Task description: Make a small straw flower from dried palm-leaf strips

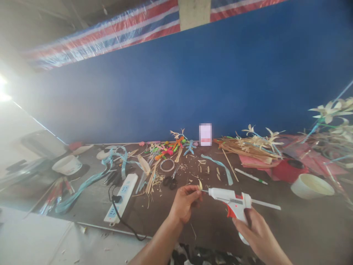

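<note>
My right hand (252, 230) is wrapped round the handle of a white and red hot glue gun (223, 194), its nozzle facing left. A glue stick (266, 204) pokes out of the gun's back end. Just left of the nozzle, my left hand (185, 201) pinches a small pale yellow petal-like piece (200, 185) between thumb and forefinger. The nozzle tip is close to those fingertips; whether it touches the piece I cannot tell. Several similar pale strips (208, 169) lie on the dark table (217, 232) beyond my hands.
A power strip (121, 198) with a black plug and cord lies at left. Scissors (172, 178), a wire ring (167, 165) and blue ribbon (85, 186) are scattered behind. Right are a cream tub (311, 186), red tape roll (289, 169) and pale flowers (271, 138). A blue wall (176, 88) stands behind.
</note>
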`<state>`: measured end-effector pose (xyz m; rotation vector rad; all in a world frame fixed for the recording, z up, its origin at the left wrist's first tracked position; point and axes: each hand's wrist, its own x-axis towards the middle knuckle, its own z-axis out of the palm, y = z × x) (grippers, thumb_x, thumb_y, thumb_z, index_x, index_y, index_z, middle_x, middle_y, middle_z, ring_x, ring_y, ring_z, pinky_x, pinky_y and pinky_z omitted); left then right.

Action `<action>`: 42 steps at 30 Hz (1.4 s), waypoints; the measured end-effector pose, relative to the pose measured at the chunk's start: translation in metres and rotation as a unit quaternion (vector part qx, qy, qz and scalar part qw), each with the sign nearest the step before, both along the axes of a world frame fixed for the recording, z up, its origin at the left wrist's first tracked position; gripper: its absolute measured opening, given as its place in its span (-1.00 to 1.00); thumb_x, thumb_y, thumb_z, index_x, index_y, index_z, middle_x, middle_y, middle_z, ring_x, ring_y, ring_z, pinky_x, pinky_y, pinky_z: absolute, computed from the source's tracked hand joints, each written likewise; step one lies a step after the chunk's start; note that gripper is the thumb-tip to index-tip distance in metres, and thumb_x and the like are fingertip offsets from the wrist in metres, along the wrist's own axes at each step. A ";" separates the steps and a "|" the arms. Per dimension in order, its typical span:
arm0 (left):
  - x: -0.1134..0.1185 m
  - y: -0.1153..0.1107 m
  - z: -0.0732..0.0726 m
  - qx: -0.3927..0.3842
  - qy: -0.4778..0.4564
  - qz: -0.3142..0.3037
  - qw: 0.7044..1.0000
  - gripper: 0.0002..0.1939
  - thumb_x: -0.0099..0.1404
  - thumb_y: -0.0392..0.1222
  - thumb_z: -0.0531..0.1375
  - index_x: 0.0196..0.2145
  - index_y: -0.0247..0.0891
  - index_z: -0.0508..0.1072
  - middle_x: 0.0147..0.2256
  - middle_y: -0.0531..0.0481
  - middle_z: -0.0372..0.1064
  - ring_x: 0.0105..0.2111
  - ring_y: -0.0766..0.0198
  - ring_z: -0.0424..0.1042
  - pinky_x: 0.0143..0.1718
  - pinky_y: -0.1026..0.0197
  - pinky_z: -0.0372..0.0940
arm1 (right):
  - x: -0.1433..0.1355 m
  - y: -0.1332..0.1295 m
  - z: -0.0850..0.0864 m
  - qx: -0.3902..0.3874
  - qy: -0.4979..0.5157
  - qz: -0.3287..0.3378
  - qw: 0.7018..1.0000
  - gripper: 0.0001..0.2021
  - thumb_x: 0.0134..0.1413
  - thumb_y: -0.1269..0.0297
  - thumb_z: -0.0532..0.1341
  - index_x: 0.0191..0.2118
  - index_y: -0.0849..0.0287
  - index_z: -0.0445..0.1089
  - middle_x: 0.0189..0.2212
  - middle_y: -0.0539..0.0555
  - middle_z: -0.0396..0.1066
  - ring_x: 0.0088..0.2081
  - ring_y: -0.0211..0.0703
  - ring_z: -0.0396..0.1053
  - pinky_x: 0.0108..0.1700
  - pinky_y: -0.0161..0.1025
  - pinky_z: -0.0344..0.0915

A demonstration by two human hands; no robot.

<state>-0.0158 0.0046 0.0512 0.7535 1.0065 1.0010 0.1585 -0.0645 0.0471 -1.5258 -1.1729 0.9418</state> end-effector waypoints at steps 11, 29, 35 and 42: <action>-0.001 0.001 -0.003 0.018 -0.004 -0.017 1.000 -0.79 -0.08 -0.21 0.25 -0.46 -0.38 0.40 -0.46 -0.08 0.36 -0.60 0.46 0.23 -0.67 0.43 0.06 | 0.001 0.000 -0.002 0.008 0.018 -0.010 1.000 -0.72 -0.23 0.08 0.13 -0.44 0.20 0.32 -0.65 0.00 0.29 -0.62 -0.24 0.22 -0.61 -0.36 0.17; -0.001 0.000 -0.004 0.018 -0.002 -0.018 1.000 -0.78 -0.09 -0.21 0.26 -0.46 -0.40 0.40 -0.48 -0.08 0.36 -0.61 0.46 0.24 -0.66 0.43 0.05 | 0.006 0.000 -0.004 0.015 -0.002 0.031 0.999 -0.74 -0.18 0.16 0.09 -0.37 0.22 0.31 -0.53 0.06 0.37 -0.50 -0.17 0.31 -0.54 -0.36 0.24; -0.001 0.001 -0.003 0.023 -0.007 -0.027 0.999 -0.78 -0.07 -0.21 0.25 -0.45 -0.41 0.40 -0.45 -0.09 0.36 -0.61 0.47 0.23 -0.66 0.43 0.05 | 0.016 0.001 -0.004 0.014 -0.008 0.052 0.999 -0.75 -0.20 0.18 0.16 -0.38 0.26 0.32 -0.57 0.04 0.35 -0.53 -0.21 0.29 -0.52 -0.35 0.24; 0.000 0.000 -0.005 0.020 0.016 -0.020 0.999 -0.78 -0.08 -0.22 0.26 -0.46 -0.40 0.40 -0.49 -0.07 0.37 -0.63 0.49 0.20 -0.66 0.43 0.05 | 0.007 0.001 0.002 0.011 0.013 0.034 0.999 -0.74 -0.18 0.17 0.12 -0.36 0.24 0.32 -0.56 0.05 0.37 -0.55 -0.22 0.28 -0.55 -0.36 0.22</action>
